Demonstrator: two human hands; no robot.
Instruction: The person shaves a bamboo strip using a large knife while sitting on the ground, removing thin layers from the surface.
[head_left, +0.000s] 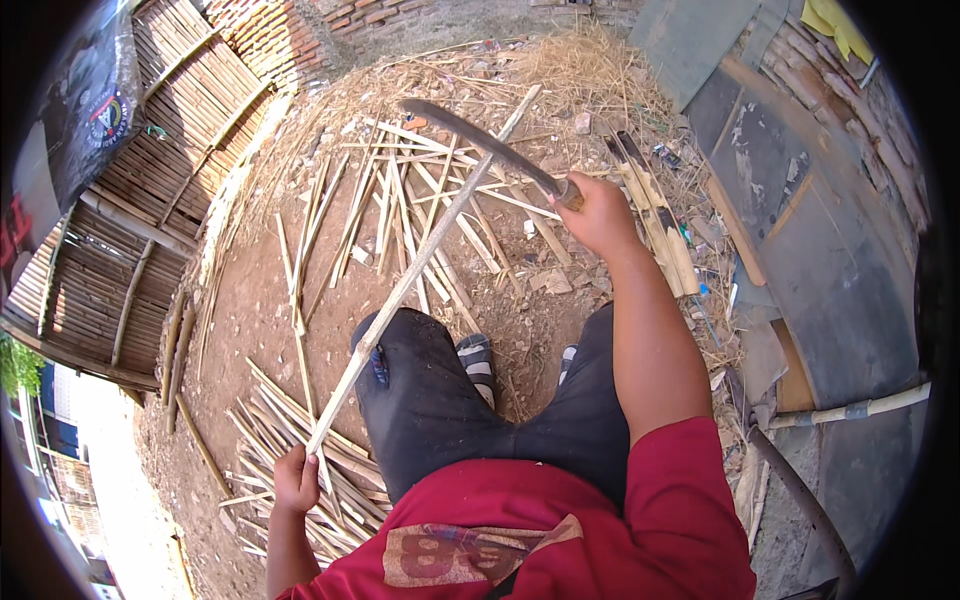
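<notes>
- Right grip (600,215) is holding a big curved knife (480,140) by its handle, with the fingers wrapping tightly around it.
- The left grip (296,478) is pinching the low end of a long stick (400,290), which is pointing up and away from that grip, to the right.
- The knife is reaching out to the left of the right grip, and its blade is crossing over the upper part of the long stick. I cannot tell if they are touching.
- The long stick is passing over the left knee (410,350), between the two grips.
- A pile of thin sticks (350,465) is lying just beside the left grip, to its right.
- More loose sticks (400,205) are lying on the dirt (250,300), to the left of the right grip.
- Some wider split pieces (660,225) are resting near the right grip, on its right side.
- The work is looking part done, I think: lots of sticks are lying there thin and split, so those are seeming finished.
- The long stick is seeming not finished, since the knife is right over it. The wider pieces are maybe waiting too, but I cannot tell.
</notes>
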